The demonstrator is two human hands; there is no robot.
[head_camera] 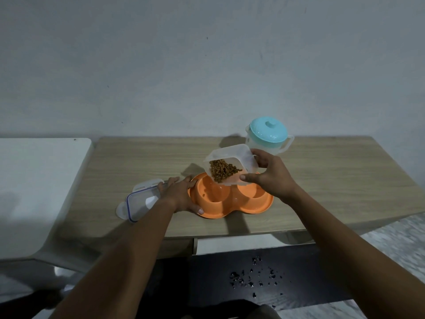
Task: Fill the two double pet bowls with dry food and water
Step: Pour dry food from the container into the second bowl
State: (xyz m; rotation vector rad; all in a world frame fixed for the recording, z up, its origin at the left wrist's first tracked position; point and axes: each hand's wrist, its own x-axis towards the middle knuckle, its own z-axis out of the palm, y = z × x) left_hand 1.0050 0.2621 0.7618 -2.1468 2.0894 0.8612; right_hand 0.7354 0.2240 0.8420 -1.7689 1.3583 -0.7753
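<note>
An orange double pet bowl (250, 207) sits on the wooden table (142, 162). My left hand (181, 195) holds its left end, thumb on the near rim. My right hand (269, 174) grips a clear plastic container (232, 157) of brown dry food (223, 170), tilted down over the bowl's left cup. One piece of kibble (203, 195) lies in that cup; the right cup looks bare. Behind stands a clear water jug with a turquoise lid (268, 132).
The container's clear lid with a blue seal (140, 202) lies left of the bowl, partly under my left wrist. A white surface (39, 180) adjoins the table on the left. Dark specks (255, 276) lie on the black floor in front.
</note>
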